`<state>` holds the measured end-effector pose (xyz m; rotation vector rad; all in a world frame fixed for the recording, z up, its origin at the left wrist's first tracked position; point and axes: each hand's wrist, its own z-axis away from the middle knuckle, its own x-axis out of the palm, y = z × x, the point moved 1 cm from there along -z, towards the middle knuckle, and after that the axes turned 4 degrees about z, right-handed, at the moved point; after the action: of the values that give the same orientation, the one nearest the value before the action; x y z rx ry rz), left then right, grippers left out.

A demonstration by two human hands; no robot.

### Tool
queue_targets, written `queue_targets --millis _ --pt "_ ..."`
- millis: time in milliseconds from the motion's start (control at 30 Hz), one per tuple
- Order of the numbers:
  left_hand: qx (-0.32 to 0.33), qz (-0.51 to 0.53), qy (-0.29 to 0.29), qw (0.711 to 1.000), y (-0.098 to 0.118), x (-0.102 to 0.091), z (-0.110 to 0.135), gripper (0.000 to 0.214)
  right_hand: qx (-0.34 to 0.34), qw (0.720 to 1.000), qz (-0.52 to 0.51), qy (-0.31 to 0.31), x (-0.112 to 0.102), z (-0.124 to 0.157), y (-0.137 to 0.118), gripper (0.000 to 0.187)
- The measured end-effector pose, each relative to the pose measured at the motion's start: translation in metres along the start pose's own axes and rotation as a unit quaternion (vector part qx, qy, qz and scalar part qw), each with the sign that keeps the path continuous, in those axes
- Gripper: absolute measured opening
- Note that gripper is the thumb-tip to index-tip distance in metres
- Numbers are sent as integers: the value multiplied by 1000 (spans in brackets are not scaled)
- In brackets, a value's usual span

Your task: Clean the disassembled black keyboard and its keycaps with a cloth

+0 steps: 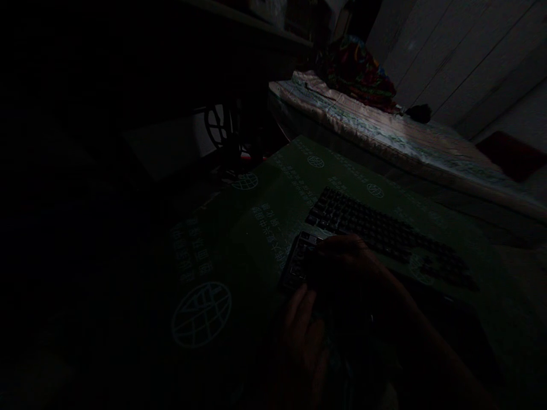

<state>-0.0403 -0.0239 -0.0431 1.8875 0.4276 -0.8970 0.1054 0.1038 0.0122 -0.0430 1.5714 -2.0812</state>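
Note:
The picture is very dark. A black keyboard casing [294, 265] lies on the green-covered table, with its left end showing key-like shapes and the rest in shadow. My right hand [350, 253] reaches over that end with its fingers pinched together and pointing left; what they hold, if anything, is lost in the dark. Lower down, my left hand [303, 330] has its fingertips against the casing's near edge, the fingers partly bent. Just beyond my right hand, a dark block of keyboard keys [384, 230] lies flat, set out in rows.
The table cover [256, 245] is green with pale globe prints and lettering. Behind it stands a bed or bench [363, 122] with a patterned sheet and a bundle of colourful cloth [359, 68]. A dark spoked wheel [217, 128] is at the back left.

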Motion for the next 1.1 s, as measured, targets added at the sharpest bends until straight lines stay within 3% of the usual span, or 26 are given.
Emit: queue_targets --millis 267,467,567,800,933,1100 --pt "-1 3 44 999 -3 8 -1 24 68 994 52 72 -44 47 25 23" --pt "15 -21 39 999 -5 11 -1 21 97 988 53 107 -63 75 35 27" --pt "13 -24 60 998 -6 12 -1 20 86 988 54 118 -61 74 40 28" --pt "54 -54 71 994 -11 9 -3 19 -13 991 25 128 -38 43 41 30" --pt "72 -70 67 993 -15 9 -2 23 -4 991 28 135 -42 49 42 31" --pt "77 -69 79 992 -15 9 -3 20 10 978 23 208 -50 59 43 31"
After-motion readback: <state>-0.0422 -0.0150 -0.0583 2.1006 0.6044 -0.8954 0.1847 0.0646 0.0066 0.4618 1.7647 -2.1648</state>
